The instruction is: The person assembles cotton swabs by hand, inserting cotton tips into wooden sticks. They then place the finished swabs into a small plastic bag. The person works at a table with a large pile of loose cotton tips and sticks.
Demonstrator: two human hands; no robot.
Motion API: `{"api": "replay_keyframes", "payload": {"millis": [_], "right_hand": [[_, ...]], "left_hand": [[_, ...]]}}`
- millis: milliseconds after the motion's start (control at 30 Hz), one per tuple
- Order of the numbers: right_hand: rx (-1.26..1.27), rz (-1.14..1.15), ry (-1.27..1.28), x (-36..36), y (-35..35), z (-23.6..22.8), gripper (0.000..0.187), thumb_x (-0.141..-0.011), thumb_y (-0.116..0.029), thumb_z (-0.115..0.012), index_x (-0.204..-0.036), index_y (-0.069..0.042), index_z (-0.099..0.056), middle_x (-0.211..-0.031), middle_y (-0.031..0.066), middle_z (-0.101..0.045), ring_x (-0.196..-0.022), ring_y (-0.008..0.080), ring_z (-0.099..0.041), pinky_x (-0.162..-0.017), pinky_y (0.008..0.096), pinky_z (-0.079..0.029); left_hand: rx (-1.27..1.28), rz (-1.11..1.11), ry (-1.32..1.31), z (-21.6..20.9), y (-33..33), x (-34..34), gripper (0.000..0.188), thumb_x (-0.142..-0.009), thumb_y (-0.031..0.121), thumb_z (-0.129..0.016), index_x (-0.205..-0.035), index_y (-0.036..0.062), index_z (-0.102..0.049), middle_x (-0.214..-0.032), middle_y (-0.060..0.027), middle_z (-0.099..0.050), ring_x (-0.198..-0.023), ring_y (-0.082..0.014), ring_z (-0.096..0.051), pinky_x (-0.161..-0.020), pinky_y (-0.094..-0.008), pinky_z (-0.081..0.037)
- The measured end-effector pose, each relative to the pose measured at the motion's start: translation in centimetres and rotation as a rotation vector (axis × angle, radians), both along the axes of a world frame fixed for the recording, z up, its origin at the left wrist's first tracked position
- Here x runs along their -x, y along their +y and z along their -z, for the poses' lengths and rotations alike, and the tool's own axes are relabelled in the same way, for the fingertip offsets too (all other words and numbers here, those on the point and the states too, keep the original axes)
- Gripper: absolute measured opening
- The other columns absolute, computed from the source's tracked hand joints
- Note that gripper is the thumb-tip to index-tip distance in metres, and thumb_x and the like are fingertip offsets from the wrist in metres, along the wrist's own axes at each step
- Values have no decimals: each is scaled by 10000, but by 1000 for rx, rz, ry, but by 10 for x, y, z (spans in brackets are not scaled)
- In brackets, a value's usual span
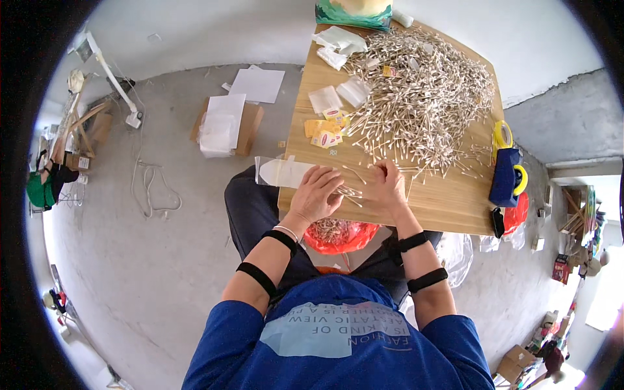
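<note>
A large heap of cotton swabs (426, 91) covers the far right part of the wooden table (448, 201). My left hand (318, 190) curves over a small bunch of swabs (351, 193) at the near edge, and their ends stick out to the right of its fingers. A clear plastic bag (283, 173) lies flat beside that hand and runs partly under it. Close to the heap's near side, my right hand (390, 182) is closed in a pinch, with swab ends showing at its fingers. Its fingertips are partly hidden.
Yellow printed cards (325, 130) and small clear bags (338, 95) lie left of the heap. A blue tape dispenser (506, 179) with yellow rolls stands at the right edge. Below the table edge sits a red bag (341, 237) of swabs. Cardboard and white sheets (224, 123) rest on the floor.
</note>
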State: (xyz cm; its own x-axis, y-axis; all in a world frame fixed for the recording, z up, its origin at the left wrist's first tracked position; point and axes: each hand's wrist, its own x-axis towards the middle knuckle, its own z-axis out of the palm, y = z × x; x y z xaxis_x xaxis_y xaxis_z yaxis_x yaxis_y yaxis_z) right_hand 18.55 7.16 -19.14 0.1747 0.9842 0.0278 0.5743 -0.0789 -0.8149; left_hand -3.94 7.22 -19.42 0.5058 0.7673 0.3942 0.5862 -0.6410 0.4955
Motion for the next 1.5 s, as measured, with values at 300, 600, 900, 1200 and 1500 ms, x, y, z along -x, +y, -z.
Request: {"api": "replay_keyframes", "payload": {"millis": [300, 600, 900, 1200, 1500], "right_hand": [[37, -19, -371, 14, -11, -16, 133, -810, -173, -678, -900, -82, -643, -972, 103, -577, -990, 317, -566, -814, 423, -490], [23, -64, -291, 21, -22, -4, 164, -815, -161, -665, -861, -35, -570, -902, 173, -578, -936, 363, -579, -800, 458, -473], [212, -462, -129, -1, -73, -32, 173, -836, -178, -642, -945, -44, -621, -843, 156, -625, -858, 345, -624, -745, 425, -495], [51, 2, -429, 14, 8, -33, 362, -779, -306, -732, -1030, -57, -651, -1099, 129, -557, -1051, 338, -541, -861, 425, -479], [-91, -12, -483, 28, 13, 7, 209, -768, -214, -715, -922, -84, -662, -994, 99, -553, -994, 331, -517, -843, 437, -453]], "left_hand": [[19, 5, 18, 2, 0, 1, 383, -737, 215, -745, -1084, 121, -613, -1241, -29, -575, -1220, -232, -491, -1099, -433, -347], [29, 2, 23, 4, 0, 0, 362, -747, 233, -744, -1068, 115, -624, -1229, -47, -584, -1226, -240, -489, -1106, -438, -338], [24, -9, 17, 7, 0, -2, 339, -779, 256, -732, -1068, 111, -628, -1226, -43, -587, -1231, -230, -491, -1107, -427, -336], [11, -17, 62, 3, 1, -2, 408, -771, 282, -747, -1110, 107, -604, -1218, -41, -584, -1212, -229, -502, -1089, -443, -355], [23, -15, 55, 4, 0, -2, 444, -756, 271, -757, -1131, 99, -595, -1225, -41, -580, -1216, -234, -497, -1096, -444, -351]]}}
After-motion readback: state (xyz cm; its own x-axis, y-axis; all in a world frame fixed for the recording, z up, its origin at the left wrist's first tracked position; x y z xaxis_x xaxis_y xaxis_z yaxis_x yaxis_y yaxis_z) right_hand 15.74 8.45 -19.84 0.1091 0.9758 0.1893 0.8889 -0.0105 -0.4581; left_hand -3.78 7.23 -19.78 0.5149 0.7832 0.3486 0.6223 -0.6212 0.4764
